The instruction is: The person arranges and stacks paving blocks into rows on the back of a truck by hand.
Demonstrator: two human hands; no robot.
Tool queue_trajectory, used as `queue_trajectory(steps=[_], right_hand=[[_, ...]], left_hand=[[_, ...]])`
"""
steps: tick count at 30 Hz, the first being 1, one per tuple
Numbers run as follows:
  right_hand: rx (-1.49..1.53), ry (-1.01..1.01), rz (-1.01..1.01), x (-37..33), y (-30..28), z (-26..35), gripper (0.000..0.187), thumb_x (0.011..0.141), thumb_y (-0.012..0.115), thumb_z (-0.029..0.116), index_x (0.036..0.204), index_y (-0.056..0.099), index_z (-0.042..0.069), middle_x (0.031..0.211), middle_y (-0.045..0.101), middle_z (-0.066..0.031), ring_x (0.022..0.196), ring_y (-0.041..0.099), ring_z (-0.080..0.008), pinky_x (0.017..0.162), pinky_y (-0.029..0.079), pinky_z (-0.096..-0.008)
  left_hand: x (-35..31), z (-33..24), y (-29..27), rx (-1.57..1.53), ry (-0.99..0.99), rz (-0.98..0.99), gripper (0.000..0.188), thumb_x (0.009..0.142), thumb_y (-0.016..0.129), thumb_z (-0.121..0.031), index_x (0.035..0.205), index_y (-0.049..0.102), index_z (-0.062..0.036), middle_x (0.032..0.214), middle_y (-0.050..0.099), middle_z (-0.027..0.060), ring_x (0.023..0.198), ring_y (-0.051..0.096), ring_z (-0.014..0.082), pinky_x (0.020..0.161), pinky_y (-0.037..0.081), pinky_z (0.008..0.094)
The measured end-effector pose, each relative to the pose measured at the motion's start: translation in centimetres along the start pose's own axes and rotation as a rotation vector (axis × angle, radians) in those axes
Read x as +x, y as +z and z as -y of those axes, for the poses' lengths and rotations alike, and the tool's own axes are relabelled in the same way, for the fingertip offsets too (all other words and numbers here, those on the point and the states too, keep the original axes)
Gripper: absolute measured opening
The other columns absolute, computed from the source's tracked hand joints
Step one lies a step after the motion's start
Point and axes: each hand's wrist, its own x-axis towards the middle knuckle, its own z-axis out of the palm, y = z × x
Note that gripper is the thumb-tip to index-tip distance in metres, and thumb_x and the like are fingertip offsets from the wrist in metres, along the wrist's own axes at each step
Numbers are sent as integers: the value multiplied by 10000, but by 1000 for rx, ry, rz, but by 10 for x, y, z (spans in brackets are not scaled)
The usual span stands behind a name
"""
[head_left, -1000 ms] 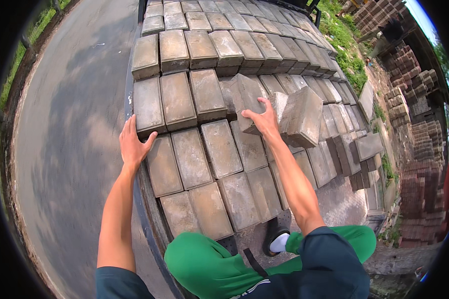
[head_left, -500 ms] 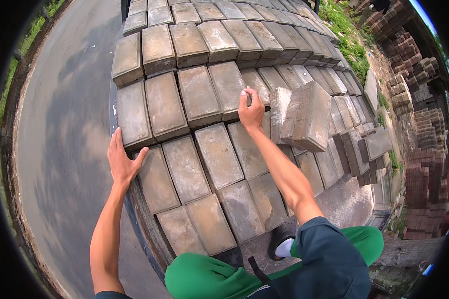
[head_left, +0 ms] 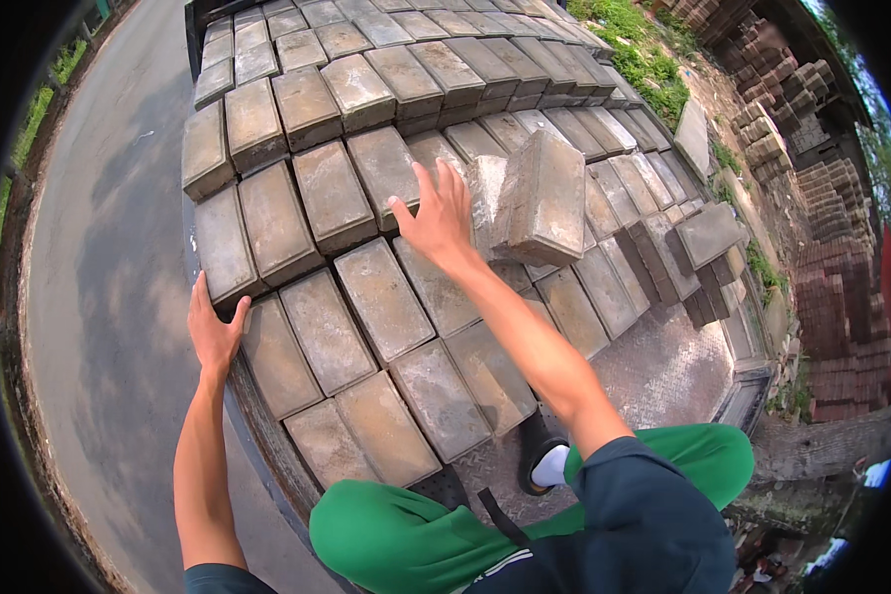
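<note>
Grey-brown concrete paving blocks lie in stepped rows in front of me. My left hand point(head_left: 216, 332) is open at the left side of the stack, its fingers along the outer edge and its thumb spread. It is beside the front end of the leftmost raised block point(head_left: 225, 241). Over the front right corner of another raised block point(head_left: 378, 163) is my right hand point(head_left: 438, 220), fingers apart and holding nothing; whether it touches the block I cannot tell. Just right of it, a thick block point(head_left: 546, 193) stands tilted on the stack against a paler one point(head_left: 486, 188).
My green-trousered legs and a dark shoe point(head_left: 543, 465) are at the near edge, by a metal truck bed floor point(head_left: 653, 376). Loose blocks point(head_left: 708, 238) are piled at the right. A paved road point(head_left: 109, 297) runs along the left; stacked reddish blocks point(head_left: 841, 327) stand beyond the right side.
My right hand has opened from curled fingers to spread ones and shifted slightly left over the raised block. My left hand stays at the stack's left edge. The whole view has shifted.
</note>
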Motion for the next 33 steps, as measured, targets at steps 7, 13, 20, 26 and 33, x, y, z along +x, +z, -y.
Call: queue_trajectory(steps=[7,13,20,26,33], right_hand=[[-331,386,-39,-3,-176,-53,1028,813,726,641,1537,355,13,1519,350,-353,1464,288,-471,1165,246,-616],[-150,809,277,4,-157,-86,1550,561,775,853,1622,-3,33,1562,187,-437,1461,290,-531,1131,351,-616],[-64,838,255,7,-166,-92,1369,626,837,496,1643,3,115,1577,143,-435,1447,305,-541,1165,335,-569],[139,662,241,-60,-195,-46,1206,573,875,286,1586,281,8,1487,475,-289,1399,467,-336,1112,427,-435],[679,667,316,-127,-194,57,1096,611,871,154,1543,319,-14,1435,489,-236,1317,503,-312,1100,413,-401]], left_hand=[[1,-4,-2,41,26,-40,928,859,763,-483,1536,354,2,1475,500,248,1375,469,413,1125,391,476],[-4,-3,-1,97,52,-72,913,866,745,-496,1532,368,1,1474,507,244,1365,485,405,1124,395,468],[-3,0,0,38,-17,-39,921,852,725,-554,1519,395,-12,1491,503,214,1414,443,364,1157,348,465],[-5,17,-2,55,-3,-52,920,874,693,-587,1518,397,0,1485,507,225,1417,444,369,1153,349,469],[-1,17,7,-187,-92,-103,669,1009,547,-484,1454,488,12,1465,531,241,1395,467,386,1170,349,441]])
